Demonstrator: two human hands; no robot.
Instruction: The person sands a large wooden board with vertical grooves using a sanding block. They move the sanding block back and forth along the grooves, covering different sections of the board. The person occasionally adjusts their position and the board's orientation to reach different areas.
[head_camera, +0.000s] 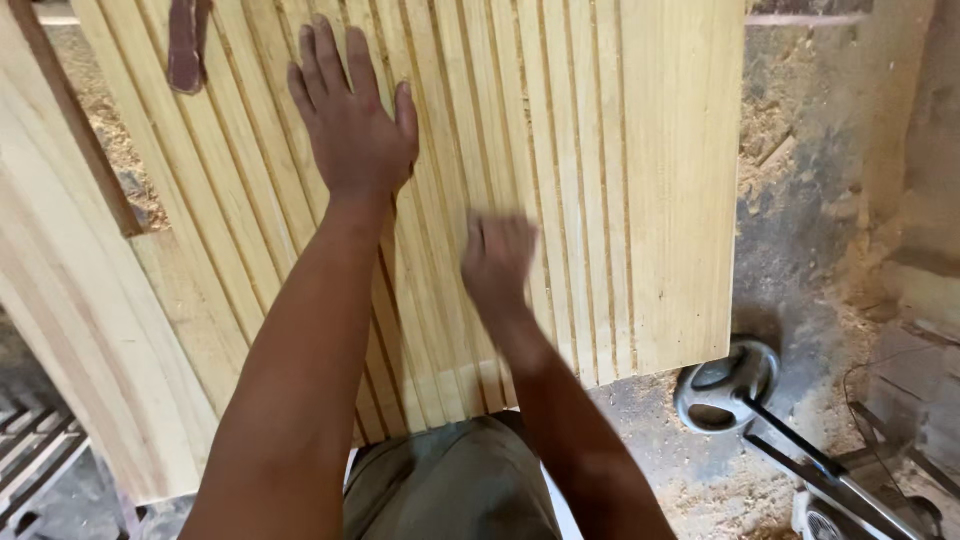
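Grooved wooden panel (560, 150) fills the frame, near edge at the person's lap | left hand (352, 112) open, flat on its upper part | right hand (498, 262) blurred, grip unclear, mid-panel | step: probably sanding grooves; next needs steady pressure along the grain.

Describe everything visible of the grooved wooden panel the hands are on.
The grooved wooden panel is pale yellowish wood, cut with many long parallel grooves running away from the person, with a plain ungrooved strip along its right side. It lies flat and slightly skewed, its near edge by the person's lap. The left hand rests flat on it, fingers spread; the right hand, blurred, is on its grooves. A brown strip lies at its far left.
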